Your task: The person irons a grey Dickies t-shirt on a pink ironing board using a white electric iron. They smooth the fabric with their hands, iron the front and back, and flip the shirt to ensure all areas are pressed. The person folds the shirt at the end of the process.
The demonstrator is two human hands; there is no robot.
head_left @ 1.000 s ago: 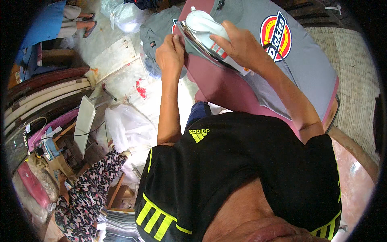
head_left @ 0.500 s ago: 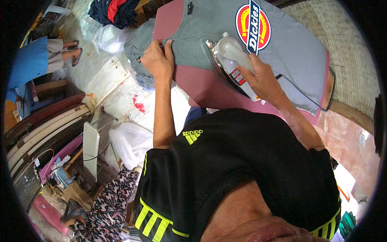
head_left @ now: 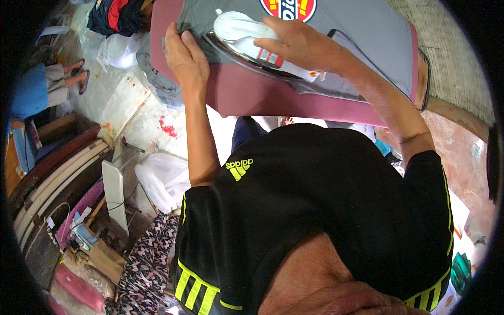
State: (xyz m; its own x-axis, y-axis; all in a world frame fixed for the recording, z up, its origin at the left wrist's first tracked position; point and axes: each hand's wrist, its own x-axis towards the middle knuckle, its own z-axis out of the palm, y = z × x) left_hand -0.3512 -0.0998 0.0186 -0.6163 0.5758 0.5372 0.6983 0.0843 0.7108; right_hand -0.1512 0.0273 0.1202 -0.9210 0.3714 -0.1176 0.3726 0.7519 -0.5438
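My right hand (head_left: pixel 304 46) is wrapped round the handle of a clothes iron (head_left: pixel 239 32) with a pale translucent body. The iron rests on a grey T-shirt (head_left: pixel 362 31), its tip toward my left hand. On the shirt, just beyond the right hand, is a round red, yellow and black printed emblem (head_left: pixel 290 8), partly cut off by the frame. The shirt lies over a dusty-pink padded ironing board (head_left: pixel 252 97). At the shirt's left edge my left hand (head_left: pixel 188 60) rests with fingers stretched forward and thumb apart, touching the dark grey cloth.
A black cord (head_left: pixel 378 68) runs over the shirt on the right. Woven matting (head_left: pixel 446 47) is beyond the board's right end. Dark and red clothes (head_left: pixel 115 18) and a clear plastic bag (head_left: pixel 118 51) are at far left. Another person's legs (head_left: pixel 71 76) show there, and a patterned garment (head_left: pixel 147 268) lower left.
The iron, in my right hand, has moved left over the shirt. My left hand has shifted left and farther away, its fingers straighter. The board appears higher in view.
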